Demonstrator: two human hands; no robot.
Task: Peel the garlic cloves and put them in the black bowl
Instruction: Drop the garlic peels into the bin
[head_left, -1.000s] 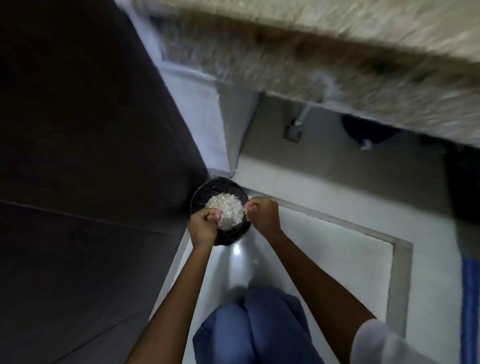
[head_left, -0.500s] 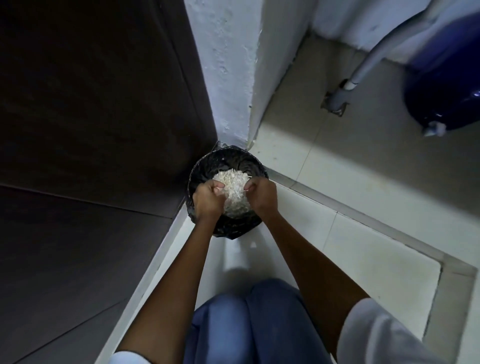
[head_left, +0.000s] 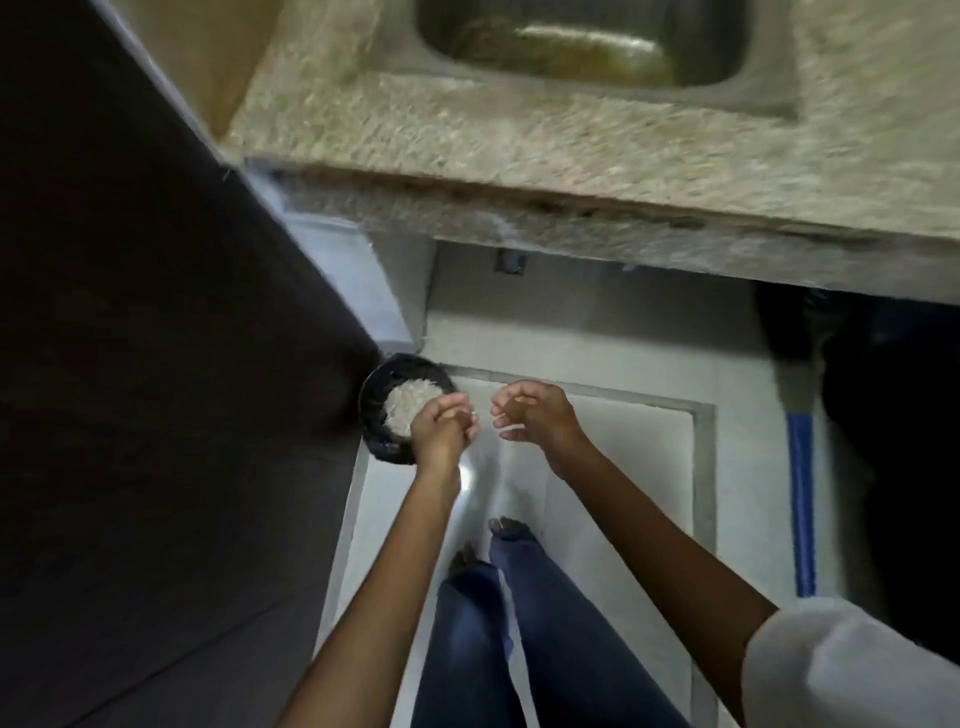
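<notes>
A black round container (head_left: 375, 415) lined with a dark bag stands on the floor against the dark cabinet, with a heap of white garlic skins (head_left: 408, 402) inside it. My left hand (head_left: 441, 428) hovers over the container's right rim, its fingers curled into a fist; nothing shows in it. My right hand (head_left: 535, 415) hangs to the right of it, above the floor tile, with fingers loosely curled and nothing between them. A gap separates the two hands. No whole garlic clove is visible.
A speckled stone countertop (head_left: 519, 156) with a steel sink (head_left: 582, 47) juts out above. A dark cabinet door (head_left: 156, 364) fills the left. My blue-trousered legs (head_left: 519, 623) stand on white tiles. A dark object (head_left: 857, 364) sits under the counter at right.
The view has swung up from the floor corner to take in the counter and sink. My hands, close together over the skins before, have come apart; the right has moved right and loosened.
</notes>
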